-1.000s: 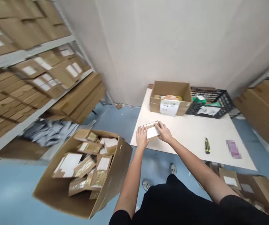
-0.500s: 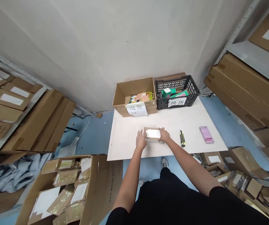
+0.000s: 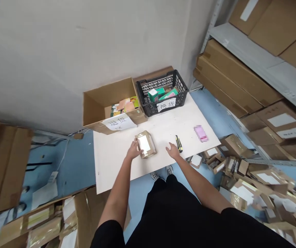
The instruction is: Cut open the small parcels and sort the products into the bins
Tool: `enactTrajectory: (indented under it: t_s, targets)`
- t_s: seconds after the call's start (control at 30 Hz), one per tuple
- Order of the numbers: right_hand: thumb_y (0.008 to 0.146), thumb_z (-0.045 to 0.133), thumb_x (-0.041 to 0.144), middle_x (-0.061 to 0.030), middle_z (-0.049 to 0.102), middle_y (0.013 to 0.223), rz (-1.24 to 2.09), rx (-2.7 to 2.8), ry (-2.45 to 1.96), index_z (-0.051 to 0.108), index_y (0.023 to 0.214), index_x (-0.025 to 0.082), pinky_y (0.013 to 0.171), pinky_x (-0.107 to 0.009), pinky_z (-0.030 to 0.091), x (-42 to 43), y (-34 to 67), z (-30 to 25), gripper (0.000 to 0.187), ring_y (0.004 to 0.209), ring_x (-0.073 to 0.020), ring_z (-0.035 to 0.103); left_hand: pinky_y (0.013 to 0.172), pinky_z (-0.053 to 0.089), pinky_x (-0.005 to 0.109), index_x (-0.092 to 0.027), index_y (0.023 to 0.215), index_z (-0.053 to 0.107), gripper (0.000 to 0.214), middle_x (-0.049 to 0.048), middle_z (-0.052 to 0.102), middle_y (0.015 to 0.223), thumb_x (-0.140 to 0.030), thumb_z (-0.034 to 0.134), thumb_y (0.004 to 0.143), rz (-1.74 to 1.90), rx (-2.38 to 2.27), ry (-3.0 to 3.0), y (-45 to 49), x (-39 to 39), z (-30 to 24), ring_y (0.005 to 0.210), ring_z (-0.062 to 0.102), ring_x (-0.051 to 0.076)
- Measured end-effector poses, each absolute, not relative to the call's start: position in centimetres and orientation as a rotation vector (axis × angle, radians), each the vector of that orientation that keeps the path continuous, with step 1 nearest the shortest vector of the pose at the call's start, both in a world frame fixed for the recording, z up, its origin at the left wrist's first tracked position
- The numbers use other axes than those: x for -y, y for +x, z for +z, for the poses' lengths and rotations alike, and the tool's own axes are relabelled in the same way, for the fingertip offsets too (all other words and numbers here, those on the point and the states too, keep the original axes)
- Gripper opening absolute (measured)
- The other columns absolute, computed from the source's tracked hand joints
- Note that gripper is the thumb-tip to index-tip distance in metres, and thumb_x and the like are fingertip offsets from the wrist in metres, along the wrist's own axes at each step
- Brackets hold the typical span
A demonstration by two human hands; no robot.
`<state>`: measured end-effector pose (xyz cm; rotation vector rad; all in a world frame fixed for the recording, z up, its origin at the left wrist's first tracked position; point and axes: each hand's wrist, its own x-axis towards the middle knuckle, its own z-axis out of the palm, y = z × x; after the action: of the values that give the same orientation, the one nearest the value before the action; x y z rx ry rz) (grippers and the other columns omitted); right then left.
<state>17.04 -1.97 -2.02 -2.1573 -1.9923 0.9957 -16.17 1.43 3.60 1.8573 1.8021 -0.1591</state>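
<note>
Smooth grey wall (image 3: 60, 51) is rising behind a matte white table (image 3: 109, 155), whose flat board is standing over a glossy blue floor (image 3: 75, 165). In the head view, a small cardboard parcel (image 3: 147, 144) is lying on the tabletop toward its front edge, its brown, boxy faces bearing creased tape and a white rectangular label (image 3: 144, 144) that is facing up. Its long axis is running from the far side of the table toward the person, slanting so that the near end is pointing a little to the right. The left hand (image 3: 134, 150) is lying against the parcel's left side, thumb and fingers standing apart and touching its edge. The right hand (image 3: 173, 151) is holding its loosely curved fingers apart, and the parcel is sitting to its left across a gap; whether that hand is touching the table, I cannot tell. Just beside it, a slim black and yellow utility knife (image 3: 179, 143) is lying. Toward the wall, an open-topped cardboard box (image 3: 140, 117) is standing beside a latticed black plastic crate (image 3: 151, 110), where green cartons (image 3: 153, 95) are resting
</note>
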Motion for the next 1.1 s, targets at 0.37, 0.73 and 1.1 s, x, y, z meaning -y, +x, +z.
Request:
enactTrajectory:
  t_s: [0.37,0.73,1.1]
  targets:
    - [0.096,0.055,0.012,-0.0098,0.073,0.096,1.045,1.693,-2.293,0.049,0.143,0.007,0.079,-0.030,0.052,-2.6,21.8,-5.7,0.048,0.080,-0.0201,0.070,0.119,0.044,0.048,-0.030,0.166,0.033,0.103,0.0121,0.019,0.179,-0.053,0.084,0.080,-0.348,-1.777,1.811,-15.3,-2.9,1.2,0.159,0.031,0.039]
    - [0.103,0.043,0.022,-0.0094,0.061,0.153,0.992,2.189,-1.756,0.026,0.169,0.024,0.105,-0.036,0.052,-3.4,4.8,3.1,0.068,0.126,-0.0256,0.066,0.112,0.049,0.055,-0.036,0.168,0.029,0.103,0.0073,0.020,0.179,-0.058,0.082,0.082,-0.282,-1.806,1.812,-12.2,-0.2,0.5,0.147,0.039,0.043]
    - [0.098,0.057,0.018,-0.0119,0.074,0.128,1.032,2.367,-2.217,0.031,0.166,0.028,0.090,-0.033,0.051,-2.9,0.7,5.3,0.074,0.116,-0.0282,0.072,0.111,0.045,0.050,-0.032,0.172,0.018,0.113,0.0073,0.009,0.181,-0.068,0.075,0.082,-0.409,-1.596,1.977,-13.7,-1.1,1.2,0.145,0.039,0.042]
